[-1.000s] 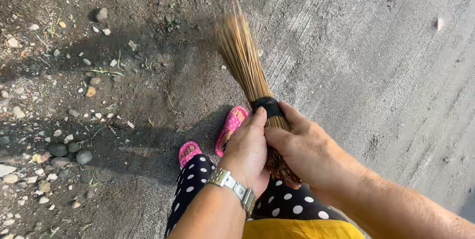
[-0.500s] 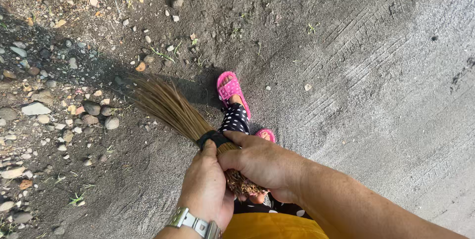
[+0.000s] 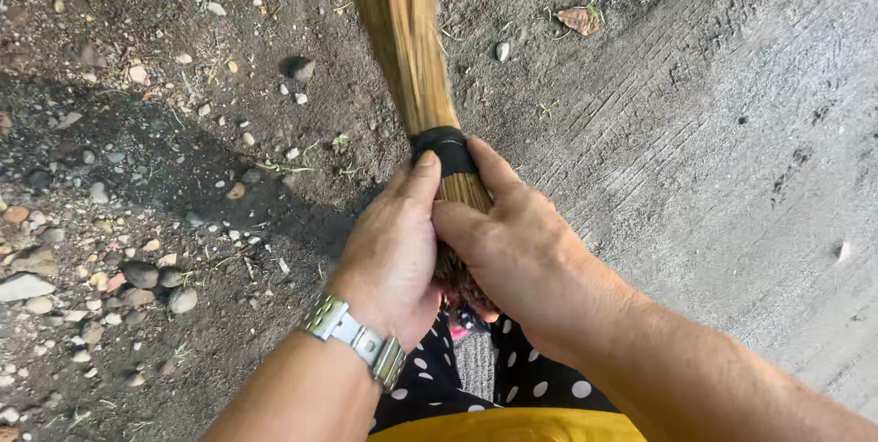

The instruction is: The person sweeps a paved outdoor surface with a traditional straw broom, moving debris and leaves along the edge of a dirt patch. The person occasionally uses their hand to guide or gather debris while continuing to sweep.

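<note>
Nearest, the left hand [image 3: 393, 255], a metal watch [image 3: 357, 337] on its wrist, and the right hand [image 3: 512, 250] are both clenched around the broom [image 3: 430, 131], just below its black band [image 3: 444, 149]. The bristles reach forward over the dirt ground [image 3: 229, 223], blurred at the tips. This looks like mid-sweep; the next stroke calls for firm grip, bristles kept low. Pebbles [image 3: 137, 277] lie left, a dry leaf [image 3: 578, 20] farther off.

One stick broom [image 3: 412, 49], two hands, one wristwatch [image 3: 357, 340], one dry leaf [image 3: 578, 20].
</note>
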